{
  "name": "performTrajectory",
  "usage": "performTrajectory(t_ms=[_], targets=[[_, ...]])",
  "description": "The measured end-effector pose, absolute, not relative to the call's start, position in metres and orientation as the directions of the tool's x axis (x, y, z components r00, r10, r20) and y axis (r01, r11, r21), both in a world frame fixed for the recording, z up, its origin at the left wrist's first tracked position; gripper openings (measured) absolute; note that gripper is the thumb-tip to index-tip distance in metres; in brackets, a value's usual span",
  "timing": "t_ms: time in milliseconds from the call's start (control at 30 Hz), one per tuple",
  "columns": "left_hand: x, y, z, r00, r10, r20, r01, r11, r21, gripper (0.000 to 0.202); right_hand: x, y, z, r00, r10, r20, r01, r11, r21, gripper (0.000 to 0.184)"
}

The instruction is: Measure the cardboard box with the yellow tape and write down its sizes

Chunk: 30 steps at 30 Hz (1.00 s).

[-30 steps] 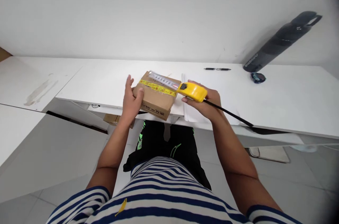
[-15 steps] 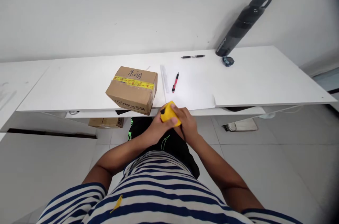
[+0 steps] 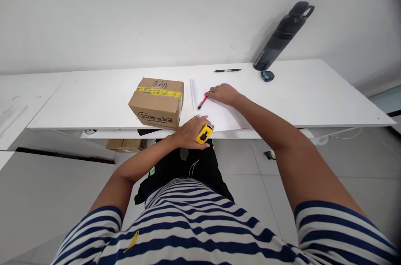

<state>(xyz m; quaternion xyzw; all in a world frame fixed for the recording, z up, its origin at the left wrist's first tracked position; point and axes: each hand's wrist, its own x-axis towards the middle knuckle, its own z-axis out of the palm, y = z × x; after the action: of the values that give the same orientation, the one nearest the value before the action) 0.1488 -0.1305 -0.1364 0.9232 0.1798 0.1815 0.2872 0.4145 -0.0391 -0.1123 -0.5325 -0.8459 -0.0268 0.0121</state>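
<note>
Our left hand is wrapped around the tape measure at the table edge, beside the box. Our right hand rests on the red pen lying on paper; whether it's pinched yet, we can't tell. The pen looks light, stiff and smooth; we'd take it mid-barrel.

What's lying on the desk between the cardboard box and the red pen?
Between the cardboard box and the red pen, the head view shows a clear ruler along the edge of the white paper.
</note>
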Motion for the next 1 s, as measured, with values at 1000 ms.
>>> performTrajectory(t_ms=[1000], targets=[[0.152, -0.138, -0.136, 0.771, 0.628, 0.110, 0.330, -0.541, 0.774, 0.083, 0.336, -0.108, -0.137, 0.016, 0.999, -0.041, 0.344, -0.044, -0.938, 0.036]])
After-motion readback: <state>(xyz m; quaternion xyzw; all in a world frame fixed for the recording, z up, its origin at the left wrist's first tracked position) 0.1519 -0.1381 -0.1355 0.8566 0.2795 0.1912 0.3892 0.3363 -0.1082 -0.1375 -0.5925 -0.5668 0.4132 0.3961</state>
